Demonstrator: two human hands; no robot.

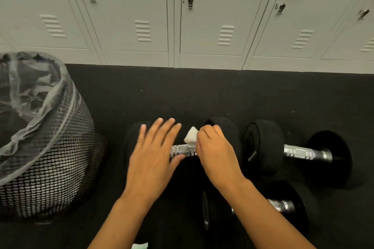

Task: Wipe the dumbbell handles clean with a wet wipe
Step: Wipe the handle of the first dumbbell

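Three black dumbbells lie on the dark floor. The left dumbbell shows its chrome handle (183, 151) between my two hands. My right hand (215, 150) is closed around the right end of that handle, holding a white wet wipe (191, 135) whose corner sticks up above my fingers. My left hand (154, 153) lies flat with fingers spread on the dumbbell's left head, holding nothing. A second dumbbell (263, 147) lies to the right with its handle (303, 152) bare. A third dumbbell's handle (282, 206) shows below my right forearm.
A black mesh waste bin (50, 167) with a clear plastic liner stands on the left. Grey metal lockers (172, 25) line the wall behind the black floor mat (182, 94). Something pale green (139, 246) peeks in at the bottom edge.
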